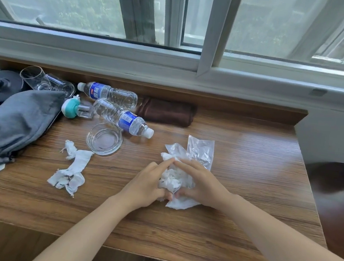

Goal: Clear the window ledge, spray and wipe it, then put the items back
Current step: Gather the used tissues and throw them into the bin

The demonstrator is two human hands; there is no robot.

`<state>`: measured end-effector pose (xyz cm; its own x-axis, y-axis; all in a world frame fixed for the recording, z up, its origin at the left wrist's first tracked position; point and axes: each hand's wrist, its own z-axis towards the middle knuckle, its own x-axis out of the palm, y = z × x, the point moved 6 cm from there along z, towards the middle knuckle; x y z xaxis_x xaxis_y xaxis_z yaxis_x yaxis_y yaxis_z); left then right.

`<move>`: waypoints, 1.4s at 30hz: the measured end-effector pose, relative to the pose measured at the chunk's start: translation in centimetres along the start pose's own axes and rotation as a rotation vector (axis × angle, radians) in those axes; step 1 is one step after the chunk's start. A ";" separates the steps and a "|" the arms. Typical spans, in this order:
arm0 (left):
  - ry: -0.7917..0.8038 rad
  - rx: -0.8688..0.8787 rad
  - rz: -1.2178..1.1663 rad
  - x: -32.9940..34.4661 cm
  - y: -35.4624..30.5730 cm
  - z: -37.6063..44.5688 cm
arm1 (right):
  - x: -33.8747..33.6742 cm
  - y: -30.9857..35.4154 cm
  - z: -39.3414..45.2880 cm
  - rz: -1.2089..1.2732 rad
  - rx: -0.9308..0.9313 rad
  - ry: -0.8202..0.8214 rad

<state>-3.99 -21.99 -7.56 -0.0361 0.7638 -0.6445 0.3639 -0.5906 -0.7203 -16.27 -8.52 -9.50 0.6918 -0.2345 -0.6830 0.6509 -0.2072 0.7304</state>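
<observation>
Both hands are down on the wooden ledge (239, 155), working one white tissue wad (175, 177). The left hand (147, 183) pinches its near edge, forefinger stretched across the top; the right hand (198, 182) cups it from the other side. A crinkled clear plastic wrapper (199, 151) lies just behind, possibly tucked under the tissue. Over to the left: a torn tissue (72, 167), a glass ashtray (104, 138), two toppled water bottles (123, 117) and a grey pouch (18, 121).
</observation>
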 end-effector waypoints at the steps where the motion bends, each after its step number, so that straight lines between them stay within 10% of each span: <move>1: -0.019 0.006 -0.010 -0.3 0.0 0.1 | -0.1 0.3 0.0 0.018 -0.008 -0.020; 12: 0.096 0.045 0.163 -0.2 1.3 0.6 | 0.1 1.0 -0.7 -0.248 -0.055 0.086; 23: -0.036 0.069 0.002 -0.8 0.5 1.0 | 0.6 1.2 0.5 0.023 0.042 -0.152; 42: -0.054 0.701 -0.072 -1.2 -18.2 5.2 | -15.7 5.4 -10.6 -0.076 0.117 -0.629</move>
<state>-15.45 -13.51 5.00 -0.0898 0.8041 -0.5877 -0.3261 -0.5813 -0.7455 -20.27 4.10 5.08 0.3063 -0.7199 -0.6229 0.6280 -0.3389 0.7006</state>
